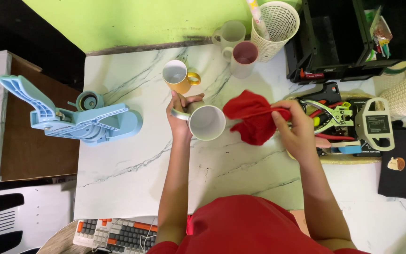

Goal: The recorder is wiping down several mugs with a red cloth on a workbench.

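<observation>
A blue press (78, 118) lies at the left edge of the white marble table (132, 155), its long handle sticking out over the brown board beside it, so it takes up little of the working space. Just right of it, near the back edge, a yellow mug (178, 76) stands upright with its white inside showing. In front of that mug the left hand (180, 113) grips a white mug (206, 122) by its handle and tips it sideways, mouth turned toward the camera, which leaves the rim and inside open to the red cloth (254, 120). The right hand (297, 129) pinches that cloth in a bunch just right of the mug; whether cloth and mug touch is hard to tell. Two more mugs (237, 46) and a white basket (276, 26) wait along the back edge. Toward the right edge a tray of hand tools (348, 124) sits partly behind the right hand, its contents tangled and hard to sort out. A keyboard (111, 234) is cut off at the bottom
</observation>
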